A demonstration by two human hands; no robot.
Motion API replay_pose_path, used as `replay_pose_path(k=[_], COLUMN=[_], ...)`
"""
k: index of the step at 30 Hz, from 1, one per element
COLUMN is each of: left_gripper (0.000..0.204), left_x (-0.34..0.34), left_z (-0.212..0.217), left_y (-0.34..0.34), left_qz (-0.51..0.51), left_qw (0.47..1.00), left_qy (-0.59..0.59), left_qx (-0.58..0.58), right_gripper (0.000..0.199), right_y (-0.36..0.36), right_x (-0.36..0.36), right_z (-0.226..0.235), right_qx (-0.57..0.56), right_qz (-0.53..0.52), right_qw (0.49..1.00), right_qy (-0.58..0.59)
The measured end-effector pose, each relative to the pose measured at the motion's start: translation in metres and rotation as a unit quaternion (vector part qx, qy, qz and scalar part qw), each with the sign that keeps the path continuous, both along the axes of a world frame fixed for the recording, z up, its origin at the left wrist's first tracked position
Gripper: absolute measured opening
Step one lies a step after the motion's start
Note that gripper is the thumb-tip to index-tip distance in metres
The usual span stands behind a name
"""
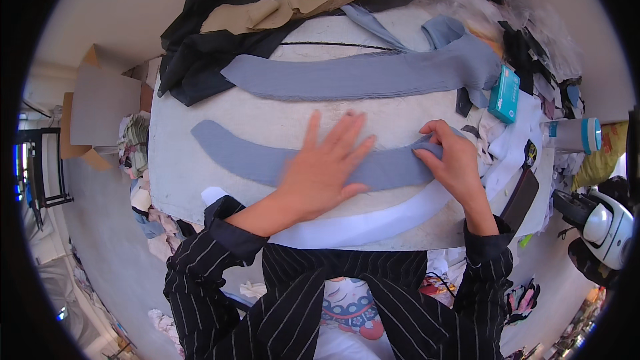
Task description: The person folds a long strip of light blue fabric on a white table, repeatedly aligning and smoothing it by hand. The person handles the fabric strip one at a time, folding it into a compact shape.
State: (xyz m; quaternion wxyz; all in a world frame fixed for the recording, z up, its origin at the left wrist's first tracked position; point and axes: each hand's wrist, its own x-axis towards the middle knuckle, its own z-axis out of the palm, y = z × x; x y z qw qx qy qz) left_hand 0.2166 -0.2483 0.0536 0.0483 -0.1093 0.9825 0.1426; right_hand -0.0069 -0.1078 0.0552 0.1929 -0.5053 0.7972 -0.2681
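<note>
A curved blue-grey fabric strip (250,157) lies on the white table in front of me. My left hand (323,167) rests over its middle, fingers spread, slightly blurred. At the strip's right end my right hand (450,160) pinches the fabric edge between thumb and fingers, and the cloth there is lifted a little. Closer to me, a curved white strip (373,223) lies along the table's near edge, partly hidden by my left forearm. Beyond my hands is a stack of matching blue-grey fabric pieces (347,77), its right end bunched up.
Black cloth (193,67) and folded tan fabric pieces (300,7) are heaped at the table's far side. On the right are a teal box (505,95), a dark flat case (520,198) and a clear container with a blue rim (577,135). A cardboard box (100,103) stands off to the left.
</note>
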Motion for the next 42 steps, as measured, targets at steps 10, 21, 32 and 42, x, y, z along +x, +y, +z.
replay_pose_path(k=[10, 21, 32, 42], left_gripper=[0.082, 0.08, 0.076, 0.069], left_x=[-0.03, -0.031, -0.032, -0.036], left_z=[-0.022, -0.021, -0.01, -0.007], left_y=[0.015, 0.017, 0.013, 0.029], left_qz=[-0.116, -0.119, -0.124, -0.126], left_qw=[0.992, 0.992, 0.992, 0.991], left_qy=[0.05, 0.028, 0.031, 0.037], left_qx=[-0.002, -0.014, 0.017, 0.01], right_gripper=[0.037, 0.042, 0.015, 0.014], right_y=[0.02, 0.028, 0.019, 0.155], right_x=[-0.032, -0.043, -0.047, 0.037], right_z=[0.012, -0.003, -0.018, -0.055], right_qx=[0.018, -0.024, -0.09, -0.241], right_qz=[-0.041, -0.09, -0.113, -0.243], right_qw=[0.995, 0.993, 0.969, 0.939], right_qy=[-0.085, -0.073, -0.199, 0.029])
